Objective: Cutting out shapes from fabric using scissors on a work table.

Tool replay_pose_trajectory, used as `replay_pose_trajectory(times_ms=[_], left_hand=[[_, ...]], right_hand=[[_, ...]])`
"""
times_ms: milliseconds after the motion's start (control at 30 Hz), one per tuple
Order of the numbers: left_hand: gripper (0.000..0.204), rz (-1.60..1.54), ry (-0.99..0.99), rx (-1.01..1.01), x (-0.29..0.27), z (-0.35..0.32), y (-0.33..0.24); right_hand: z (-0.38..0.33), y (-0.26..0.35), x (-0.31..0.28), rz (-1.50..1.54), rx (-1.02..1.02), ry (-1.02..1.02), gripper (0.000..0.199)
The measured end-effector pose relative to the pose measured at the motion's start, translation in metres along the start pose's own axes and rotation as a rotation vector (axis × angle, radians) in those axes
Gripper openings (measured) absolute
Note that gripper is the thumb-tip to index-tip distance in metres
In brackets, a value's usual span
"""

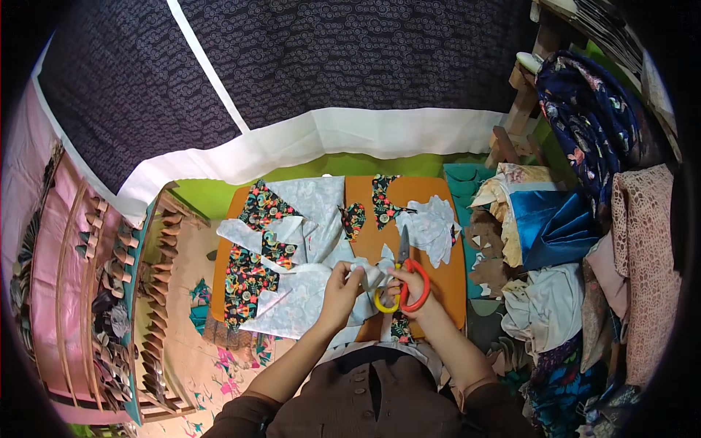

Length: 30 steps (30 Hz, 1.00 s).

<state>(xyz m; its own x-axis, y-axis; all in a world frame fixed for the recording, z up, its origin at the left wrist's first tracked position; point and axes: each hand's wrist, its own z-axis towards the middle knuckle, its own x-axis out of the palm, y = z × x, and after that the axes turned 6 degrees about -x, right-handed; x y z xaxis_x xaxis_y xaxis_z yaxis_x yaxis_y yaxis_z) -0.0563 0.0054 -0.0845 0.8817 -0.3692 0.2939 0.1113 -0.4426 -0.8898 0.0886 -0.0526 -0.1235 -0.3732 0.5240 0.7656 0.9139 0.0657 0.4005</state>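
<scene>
My left hand (339, 290) pinches a small piece of pale fabric (371, 275) above the near middle of the work table. Close beside it on the right, my right hand (419, 286) grips scissors (404, 250) with one red and one yellow handle loop, their blades pointing away from me. The fabric's far end reaches my right fingertips; whether they pinch it too is unclear. Beneath and left of my hands lies a larger fabric (321, 193), pale on its back and black with a colourful floral print on its face. Cut scalloped pieces (431, 232) lie stacked at the far right.
An orange-brown table top (451, 314) carries the fabric. Folded cloths, including shiny blue fabric (548, 226), crowd the right side. Wooden racks (157, 299) with curved pieces stand at the left. A dark patterned curtain (350, 58) hangs beyond the table. Scraps (226, 361) litter the floor.
</scene>
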Motion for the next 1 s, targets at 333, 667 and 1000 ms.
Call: replay_pose_trajectory(times_ms=[333,667,1000], left_hand=[[0.021,0.221,0.341,-0.110,-0.054,-0.011,-0.007],[0.034,0.547,0.225,-0.093,-0.067,0.024,0.004],[0.042,0.545,0.496,0.069,-0.093,0.027,-0.005]], right_hand=[[0.005,0.038,0.032,-0.439,-0.140,0.121,0.042],[-0.013,0.033,0.084,-0.985,-0.017,0.264,0.039],[0.007,0.021,0.109,-1.011,-0.048,0.392,0.044]])
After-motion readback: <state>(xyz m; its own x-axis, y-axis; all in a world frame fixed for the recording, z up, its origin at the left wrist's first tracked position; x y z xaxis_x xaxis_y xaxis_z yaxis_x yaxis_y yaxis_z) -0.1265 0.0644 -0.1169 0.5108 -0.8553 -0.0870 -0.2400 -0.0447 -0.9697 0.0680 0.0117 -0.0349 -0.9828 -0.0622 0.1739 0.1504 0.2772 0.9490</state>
